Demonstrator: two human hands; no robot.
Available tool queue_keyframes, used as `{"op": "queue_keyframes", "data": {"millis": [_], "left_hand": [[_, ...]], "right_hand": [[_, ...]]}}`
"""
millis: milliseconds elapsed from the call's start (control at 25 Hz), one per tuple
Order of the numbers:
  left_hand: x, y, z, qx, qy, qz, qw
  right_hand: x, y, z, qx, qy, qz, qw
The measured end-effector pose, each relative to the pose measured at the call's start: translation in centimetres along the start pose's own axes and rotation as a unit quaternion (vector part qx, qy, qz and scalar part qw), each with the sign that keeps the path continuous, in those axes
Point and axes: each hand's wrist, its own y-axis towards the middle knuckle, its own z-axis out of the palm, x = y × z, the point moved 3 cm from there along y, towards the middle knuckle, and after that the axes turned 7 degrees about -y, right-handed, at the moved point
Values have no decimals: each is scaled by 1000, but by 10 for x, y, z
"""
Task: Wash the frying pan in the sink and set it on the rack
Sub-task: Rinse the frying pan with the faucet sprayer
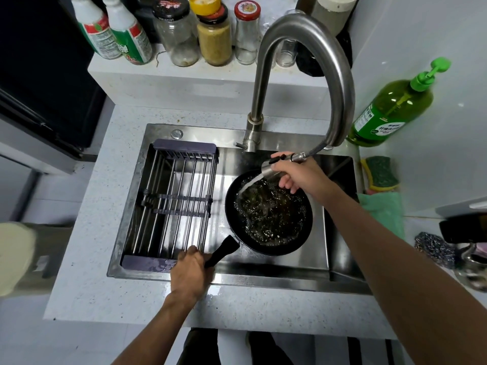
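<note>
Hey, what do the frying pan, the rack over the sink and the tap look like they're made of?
Frying pan: dark matte inside, probably non-stick coated metal; its black handle looks like plastic. Rack: shiny bars that look like steel, with dull purple-grey end pieces, likely plastic. Tap: brushed grey metal with soft reflections, apparently stainless steel, as is the sink.

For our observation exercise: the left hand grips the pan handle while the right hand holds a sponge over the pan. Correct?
Not quite. In the head view the right hand holds the pull-out faucet sprayer, not a sponge; the left hand does grip the frying pan handle.
</note>
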Motion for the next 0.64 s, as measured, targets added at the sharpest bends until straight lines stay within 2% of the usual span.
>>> {"op": "queue_keyframes", "data": {"millis": [120, 240, 400, 560, 640], "left_hand": [[-2, 0, -1, 3, 10, 2, 1000], [0, 0, 0, 6, 2, -8, 1000], [-3, 0, -2, -4, -23, -9, 1000], [-3, -1, -2, -11, -29, -18, 999], [-2, -1, 0, -12, -20, -11, 1000]], "right_hand": [[-1, 2, -7, -34, -9, 1, 999], [-5, -1, -4, 0, -23, 6, 1000], [-2, -1, -11, -78, -18, 10, 997], [1, -3, -5, -15, -17, 4, 1000], [1, -3, -6, -37, -12, -2, 999]]}}
